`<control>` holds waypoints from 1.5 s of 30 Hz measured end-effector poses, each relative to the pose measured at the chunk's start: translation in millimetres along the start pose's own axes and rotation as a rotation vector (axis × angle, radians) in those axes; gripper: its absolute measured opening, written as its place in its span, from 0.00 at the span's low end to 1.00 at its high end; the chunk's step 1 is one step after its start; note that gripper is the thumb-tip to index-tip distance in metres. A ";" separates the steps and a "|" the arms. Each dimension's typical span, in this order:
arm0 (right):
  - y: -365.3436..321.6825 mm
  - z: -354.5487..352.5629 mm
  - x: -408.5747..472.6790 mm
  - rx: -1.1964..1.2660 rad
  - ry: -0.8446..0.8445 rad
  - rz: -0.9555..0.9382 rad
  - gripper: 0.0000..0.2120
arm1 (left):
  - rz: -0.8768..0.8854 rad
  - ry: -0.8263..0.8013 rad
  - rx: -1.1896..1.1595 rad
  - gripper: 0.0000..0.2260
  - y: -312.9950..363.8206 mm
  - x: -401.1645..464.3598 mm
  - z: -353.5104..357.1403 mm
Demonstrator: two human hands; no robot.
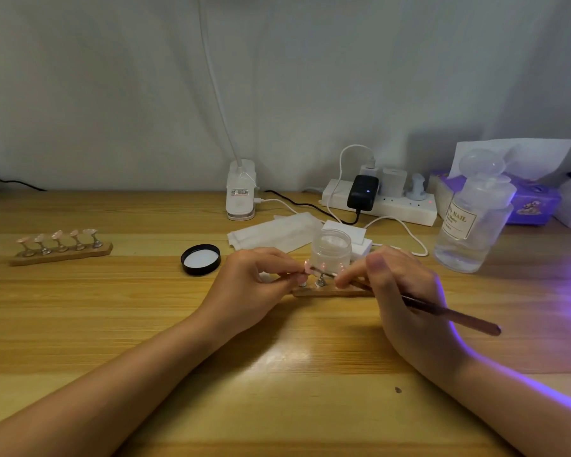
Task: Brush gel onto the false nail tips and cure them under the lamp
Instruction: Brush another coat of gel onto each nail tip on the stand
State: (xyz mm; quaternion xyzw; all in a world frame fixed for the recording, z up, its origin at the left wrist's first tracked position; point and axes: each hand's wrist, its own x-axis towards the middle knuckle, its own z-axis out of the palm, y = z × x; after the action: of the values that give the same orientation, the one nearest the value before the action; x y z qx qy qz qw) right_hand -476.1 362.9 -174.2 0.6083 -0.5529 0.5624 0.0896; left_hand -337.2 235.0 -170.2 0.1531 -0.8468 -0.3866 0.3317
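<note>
Centrally, near the front of the wooden surface (112, 324), both hands work over a small wooden nail stand (330, 290). The left hand (254, 285) has its fingers curled in, pinching a pink false nail tip (308, 267) on its holder at the stand's left end. The right hand (406, 301) grips a slim brush (449, 314) pen-style, its handle running back to the right over the hand and its working end reaching the tip held by the left hand. A metal holder foot (320, 282) stands on the stand between the two hands.

Just behind the hands sits an open clear gel jar (332, 249), and its black lid (200, 259) lies upturned to the left. A second stand (61, 253) carrying five pink tips rests well apart at the left. White wipes (271, 234) lie behind the jar. Against the back wall stand a white clip lamp base (241, 192) and a power strip (379, 201) with several plugs. At the right is a clear liquid bottle (472, 216) with a label, and a purple tissue box (531, 201) behind it. Violet light falls across the surface's right edge and the right forearm; its source is out of view.
</note>
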 end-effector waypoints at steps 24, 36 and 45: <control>-2.7 0.6 1.8 0.036 -0.023 0.081 0.21 | 0.000 0.009 -0.047 0.09 -2.7 0.2 0.6; -1.8 -1.1 0.0 0.075 -0.016 0.084 0.24 | -0.025 0.019 -0.045 0.10 1.6 0.4 0.6; -1.6 -2.5 -2.3 0.077 -0.048 0.090 0.23 | -0.037 0.003 -0.027 0.08 3.9 -0.3 0.3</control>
State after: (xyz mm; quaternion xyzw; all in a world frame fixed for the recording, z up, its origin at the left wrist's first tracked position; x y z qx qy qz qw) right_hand -475.8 366.7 -174.3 0.5991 -0.5597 0.5719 0.0273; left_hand -337.3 237.8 -167.5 0.1649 -0.8379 -0.4041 0.3277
